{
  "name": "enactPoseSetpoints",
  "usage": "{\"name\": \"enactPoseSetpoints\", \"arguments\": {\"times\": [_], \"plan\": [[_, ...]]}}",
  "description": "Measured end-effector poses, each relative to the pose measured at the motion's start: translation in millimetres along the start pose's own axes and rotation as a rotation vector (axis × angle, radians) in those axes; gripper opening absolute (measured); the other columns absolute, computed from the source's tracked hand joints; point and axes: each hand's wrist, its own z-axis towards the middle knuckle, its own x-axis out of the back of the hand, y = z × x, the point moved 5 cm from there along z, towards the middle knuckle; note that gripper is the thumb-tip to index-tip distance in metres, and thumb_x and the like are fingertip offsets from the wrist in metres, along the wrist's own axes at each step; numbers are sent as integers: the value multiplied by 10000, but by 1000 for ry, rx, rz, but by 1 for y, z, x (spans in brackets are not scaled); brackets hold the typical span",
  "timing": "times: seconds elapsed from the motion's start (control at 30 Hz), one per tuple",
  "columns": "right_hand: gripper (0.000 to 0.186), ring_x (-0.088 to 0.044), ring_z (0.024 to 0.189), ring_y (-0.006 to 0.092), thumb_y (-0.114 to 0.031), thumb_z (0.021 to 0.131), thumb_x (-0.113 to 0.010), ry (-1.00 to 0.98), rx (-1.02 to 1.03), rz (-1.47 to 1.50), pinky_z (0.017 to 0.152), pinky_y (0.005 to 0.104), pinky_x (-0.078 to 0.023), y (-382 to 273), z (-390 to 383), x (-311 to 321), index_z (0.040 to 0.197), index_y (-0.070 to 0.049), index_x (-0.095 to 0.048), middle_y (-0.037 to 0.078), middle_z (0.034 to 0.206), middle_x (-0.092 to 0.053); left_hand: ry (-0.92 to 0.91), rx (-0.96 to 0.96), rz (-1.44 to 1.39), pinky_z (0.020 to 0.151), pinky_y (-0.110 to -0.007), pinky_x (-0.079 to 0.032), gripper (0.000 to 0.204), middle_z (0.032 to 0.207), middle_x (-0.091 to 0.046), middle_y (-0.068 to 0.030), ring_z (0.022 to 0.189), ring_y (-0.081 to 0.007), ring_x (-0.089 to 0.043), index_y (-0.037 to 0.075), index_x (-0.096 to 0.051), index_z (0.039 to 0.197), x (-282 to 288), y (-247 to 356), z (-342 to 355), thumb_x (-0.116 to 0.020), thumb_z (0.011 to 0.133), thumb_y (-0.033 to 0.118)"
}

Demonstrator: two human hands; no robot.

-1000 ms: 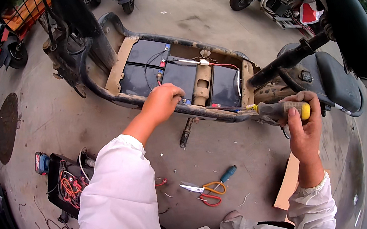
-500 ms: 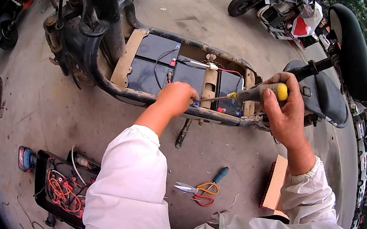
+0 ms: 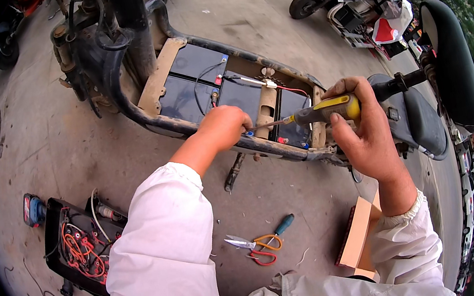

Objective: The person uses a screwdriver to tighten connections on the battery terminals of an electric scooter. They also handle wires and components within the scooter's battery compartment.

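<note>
My right hand (image 3: 370,134) grips the yellow and grey handle of a screwdriver (image 3: 323,112) between thumb and fingers. Its thin shaft points left, and the tip ends at my left hand (image 3: 223,129). The left fingers are pinched together at the near rim of the scooter's floor frame, beside a blue terminal; what they hold is hidden. Under both hands lie several black batteries (image 3: 242,98) in the frame's tray. A short black cable (image 3: 198,95) and a white-and-red wire (image 3: 291,89) run across them.
Scissors (image 3: 258,248) and a teal-handled screwdriver (image 3: 285,223) lie on the pavement. At left sit a black bin of wires (image 3: 63,278) and a blue power tool (image 3: 35,209). An open cardboard box (image 3: 355,240) stands at lower right; a parked scooter (image 3: 362,0) is beyond.
My right hand has raised and shifted its fingers around the screwdriver handle, which now tilts slightly upward to the right. The left hand stays pinched near the tip.
</note>
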Motion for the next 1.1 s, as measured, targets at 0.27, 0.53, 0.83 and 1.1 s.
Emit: {"name": "enactPoseSetpoints", "arguments": {"times": [0.27,0.53,0.83,1.1], "plan": [[343,-682,667,369,-359,913,-730,-104,93,-484,595,437,-521,-35,35,-10,955,-26,-664,189,711,-662,2,-25,-41,840,-427,-537,180,960,-734,-134,933,-340,-689,87,-769,995,2,1,3,-692,833,107],[237,-622,606,253,-177,909,-695,-306,75,-315,575,367,-482,-63,48,-4,921,25,-571,157,699,-630,-52,-25,40,874,-439,-544,202,998,-743,-119,976,-338,-688,147,-776,1056,3,3,6,-687,876,136],[196,-668,656,250,-132,891,-671,-225,210,-472,605,354,-516,-55,28,9,922,30,-565,174,756,-665,-57,-111,192,795,-463,-555,137,928,-725,-127,922,-349,-692,113,-747,966,-4,20,16,-676,858,70],[294,-554,866,115,-187,915,-680,214,-334,-123,774,243,-465,-20,-87,73,1120,-2,-579,57,1006,-579,-21,-138,442,795,-437,-579,115,966,-677,-125,948,-347,-689,54,-646,958,0,43,5,-639,848,19]]}}
